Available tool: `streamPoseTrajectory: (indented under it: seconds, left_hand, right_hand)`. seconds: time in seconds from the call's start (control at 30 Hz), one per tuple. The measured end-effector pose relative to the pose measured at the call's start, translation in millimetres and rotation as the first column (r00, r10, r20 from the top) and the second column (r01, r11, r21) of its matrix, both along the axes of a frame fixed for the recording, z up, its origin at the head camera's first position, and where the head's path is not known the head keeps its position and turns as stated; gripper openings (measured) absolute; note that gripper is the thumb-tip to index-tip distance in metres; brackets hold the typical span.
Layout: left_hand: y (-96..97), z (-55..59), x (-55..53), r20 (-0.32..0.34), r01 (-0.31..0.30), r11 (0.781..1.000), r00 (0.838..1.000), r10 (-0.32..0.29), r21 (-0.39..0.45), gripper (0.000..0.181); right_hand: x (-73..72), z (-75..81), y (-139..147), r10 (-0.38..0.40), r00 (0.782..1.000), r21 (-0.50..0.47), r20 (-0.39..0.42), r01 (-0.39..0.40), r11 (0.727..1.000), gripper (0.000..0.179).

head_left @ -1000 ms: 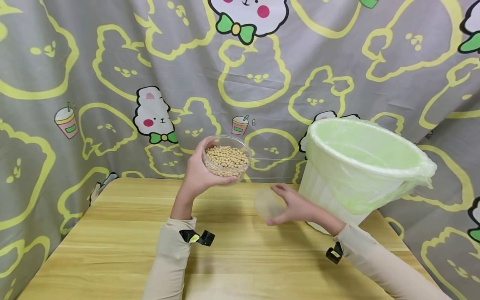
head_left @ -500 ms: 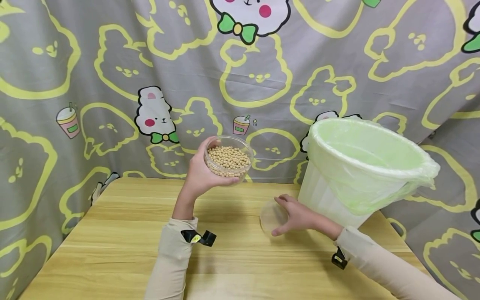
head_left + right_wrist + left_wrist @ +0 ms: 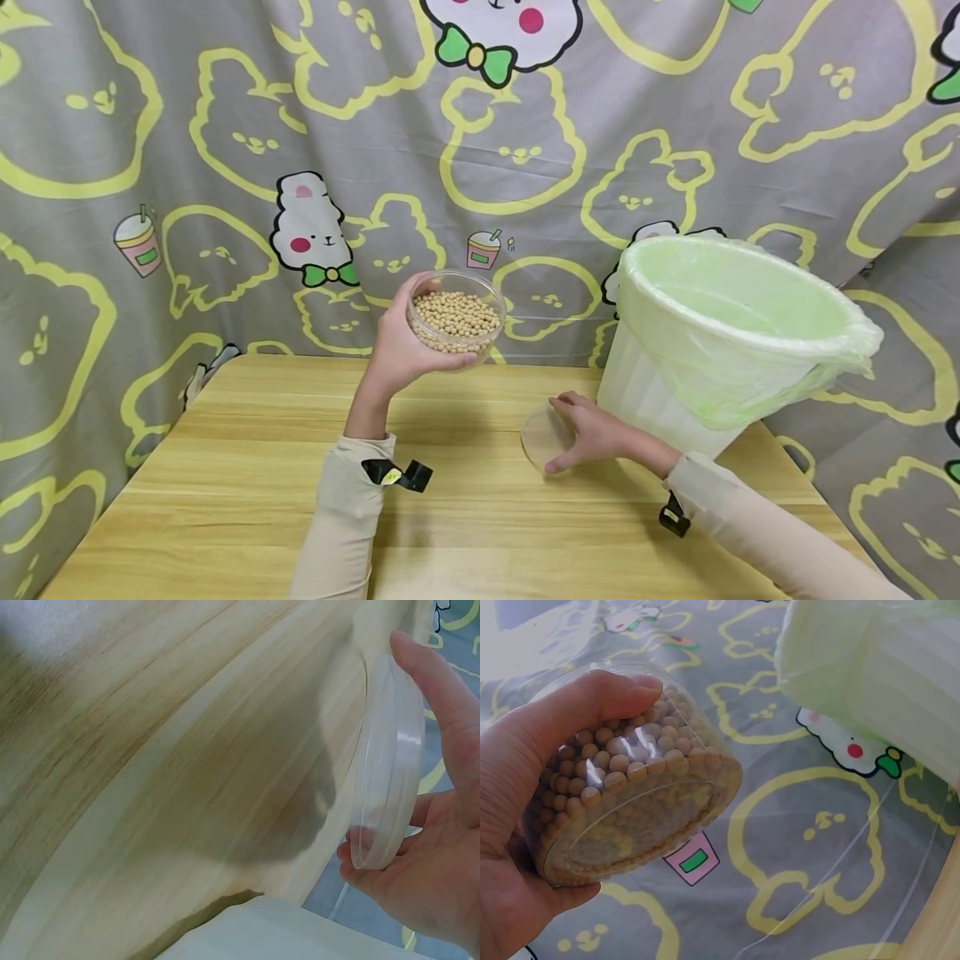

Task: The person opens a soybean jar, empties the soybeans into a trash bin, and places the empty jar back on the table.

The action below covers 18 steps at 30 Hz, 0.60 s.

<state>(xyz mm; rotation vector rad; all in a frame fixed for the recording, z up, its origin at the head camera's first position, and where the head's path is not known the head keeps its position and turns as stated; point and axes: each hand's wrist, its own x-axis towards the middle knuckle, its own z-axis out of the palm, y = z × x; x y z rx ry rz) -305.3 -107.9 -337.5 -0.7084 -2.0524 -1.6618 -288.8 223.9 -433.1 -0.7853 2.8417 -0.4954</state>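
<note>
My left hand (image 3: 401, 340) grips a clear round plastic jar (image 3: 637, 832) above the far edge of the table. Pale yellow soybeans (image 3: 456, 317) fill part of it, and its open mouth tilts toward the head camera. In the left wrist view the thumb lies along the jar's side, while the beans (image 3: 622, 761) show through the wall. Over the table to the right, my right hand (image 3: 600, 429) holds a translucent round lid (image 3: 542, 437) by its edge. The right wrist view shows this lid (image 3: 390, 761) side-on between thumb and fingers.
A white bin (image 3: 652, 375) lined with a pale green bag stands at the back right, close behind my right hand. The wooden table (image 3: 262, 517) spreads below both hands. A grey cartoon curtain (image 3: 360, 158) hangs behind it.
My right hand has come slightly lower and nearer with the lid, then nearly stopped. The left hand and the jar stay almost in place.
</note>
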Motion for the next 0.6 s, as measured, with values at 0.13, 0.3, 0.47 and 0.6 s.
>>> streamPoseTrajectory:
  seconds: [0.13, 0.3, 0.47, 0.6]
  left_hand:
    - [0.2, -0.6, 0.0, 0.002, -0.003, 1.0, 1.0, 0.003, -0.002, 0.115]
    - [1.2, -2.4, -0.4, 0.019, -0.002, 1.0, 1.0, 0.002, -0.012, 0.117]
    - [4.2, -2.0, 0.2, 0.039, 0.003, 1.0, 0.999, -0.002, -0.016, 0.12]
    - [6.2, 0.7, 1.9, 0.055, 0.01, 1.0, 0.998, -0.009, -0.019, 0.121]
  right_hand:
    - [-3.3, -4.8, 1, 0.017, 1.0, -0.015, 0.016, -0.017, 1.0, 0.122]
    - [-5.8, -9.2, 1, 0.013, 0.997, -0.04, 0.079, -0.01, 0.999, 0.123]
    - [-6.8, -10.2, 0, 0.015, 0.995, -0.043, 0.101, -0.01, 0.999, 0.122]
    - [-7.2, -11.7, -2, 0.016, 0.994, -0.023, 0.104, -0.014, 1.0, 0.122]
